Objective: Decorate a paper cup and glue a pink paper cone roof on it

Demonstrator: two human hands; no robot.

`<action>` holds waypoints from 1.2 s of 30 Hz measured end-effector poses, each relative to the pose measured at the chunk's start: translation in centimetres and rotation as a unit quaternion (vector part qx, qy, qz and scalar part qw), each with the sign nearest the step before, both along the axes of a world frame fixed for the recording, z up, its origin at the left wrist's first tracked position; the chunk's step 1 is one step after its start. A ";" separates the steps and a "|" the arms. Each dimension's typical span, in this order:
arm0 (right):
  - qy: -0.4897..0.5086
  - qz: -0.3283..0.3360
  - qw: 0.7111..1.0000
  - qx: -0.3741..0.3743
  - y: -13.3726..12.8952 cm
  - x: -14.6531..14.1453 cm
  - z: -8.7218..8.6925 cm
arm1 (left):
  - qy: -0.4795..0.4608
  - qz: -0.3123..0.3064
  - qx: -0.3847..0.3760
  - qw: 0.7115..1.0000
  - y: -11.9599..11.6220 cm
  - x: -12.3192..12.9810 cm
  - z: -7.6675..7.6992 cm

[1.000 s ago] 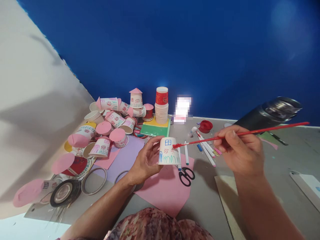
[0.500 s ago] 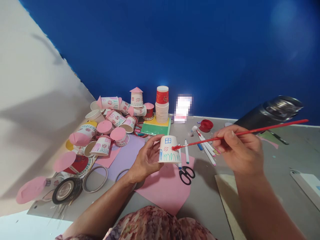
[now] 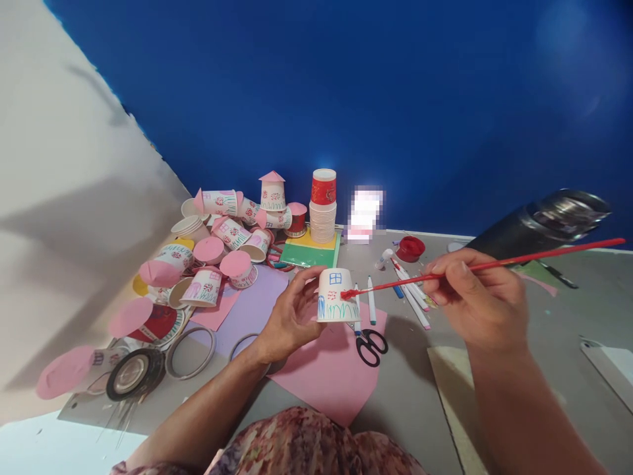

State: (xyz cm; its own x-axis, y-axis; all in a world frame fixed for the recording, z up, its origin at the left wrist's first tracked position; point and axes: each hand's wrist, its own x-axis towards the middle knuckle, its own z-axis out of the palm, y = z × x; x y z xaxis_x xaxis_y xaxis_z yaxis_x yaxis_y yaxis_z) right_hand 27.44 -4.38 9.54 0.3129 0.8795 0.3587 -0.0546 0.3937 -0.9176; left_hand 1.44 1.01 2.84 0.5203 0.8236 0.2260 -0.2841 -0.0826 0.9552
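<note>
My left hand [image 3: 291,313] grips a white paper cup [image 3: 337,310], turned upside down above pink paper. Drawn on its side are a blue window, a blue shape at the lower left, red dabs and green grass strokes. Between thumb and fingers, my right hand [image 3: 477,300] holds a thin red paintbrush [image 3: 534,254]. Its red-loaded tip is at the cup's side, right of the red dabs; whether it touches I cannot tell. Beyond the cup sits a small pot of red paint [image 3: 410,249]. Black-handled scissors [image 3: 370,348] lie just below the cup.
Decorated cups with pink paper tops [image 3: 205,287] are heaped at the left. A tall cup stack [image 3: 323,221] stands by the blue wall. Markers [image 3: 413,297], pink paper [image 3: 326,382], tape rings [image 3: 190,354] and a dark flask [image 3: 534,221] lie around.
The whole view has shifted slightly. My left hand still holds the cup and my right hand the brush, its tip staying at almost the same spot by the red dabs.
</note>
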 end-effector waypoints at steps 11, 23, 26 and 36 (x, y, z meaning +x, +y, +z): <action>-0.029 -0.018 0.999 -0.002 -0.3 0.3 -0.3 | 0.013 0.010 0.029 0.999 0.3 -0.1 -0.8; -0.056 -0.030 0.998 0.001 -0.4 0.6 -0.5 | 0.019 0.013 0.027 0.999 0.1 -0.1 -0.5; -0.045 -0.033 0.998 0.005 -0.4 0.6 -0.4 | 0.020 0.013 0.029 0.999 0.1 -0.1 -0.5; -0.076 -0.045 0.996 0.004 -0.9 0.4 -0.4 | 0.015 0.008 0.030 0.999 0.0 0.1 -0.6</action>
State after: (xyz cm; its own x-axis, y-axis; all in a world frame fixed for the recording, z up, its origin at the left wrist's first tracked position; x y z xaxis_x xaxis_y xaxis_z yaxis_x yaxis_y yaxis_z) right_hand 27.82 -5.30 9.14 0.3329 0.8466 0.4152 0.1200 0.3987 -0.9092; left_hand 1.55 1.04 2.28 0.5143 0.8172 0.2601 -0.2535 -0.1450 0.9564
